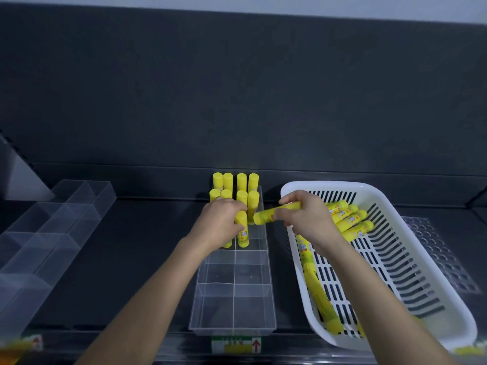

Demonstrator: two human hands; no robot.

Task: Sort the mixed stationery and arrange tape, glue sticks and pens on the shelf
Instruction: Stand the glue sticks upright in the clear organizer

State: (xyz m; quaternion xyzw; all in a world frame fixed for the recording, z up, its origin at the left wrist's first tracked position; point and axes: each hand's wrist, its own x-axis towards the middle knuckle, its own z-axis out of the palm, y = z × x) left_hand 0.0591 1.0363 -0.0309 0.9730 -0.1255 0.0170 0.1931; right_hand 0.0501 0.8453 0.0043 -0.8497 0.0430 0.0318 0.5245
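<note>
A clear divided organiser (233,306) stands on the dark shelf, with several yellow glue sticks (241,184) upright in its far compartments. My left hand (220,219) grips an upright glue stick (242,234) in the organiser's third row. My right hand (307,217) holds another glue stick (266,216) lying sideways, just above the gap between the organiser and a white slotted basket (411,262). Several more glue sticks (350,219) lie loose in that basket, some under my right forearm.
A second clear divided organiser (52,219) lies at the left of the shelf with nothing in it. A perforated panel (442,254) shows to the right of the basket. A price label with a red arrow (237,345) sits on the shelf's front edge.
</note>
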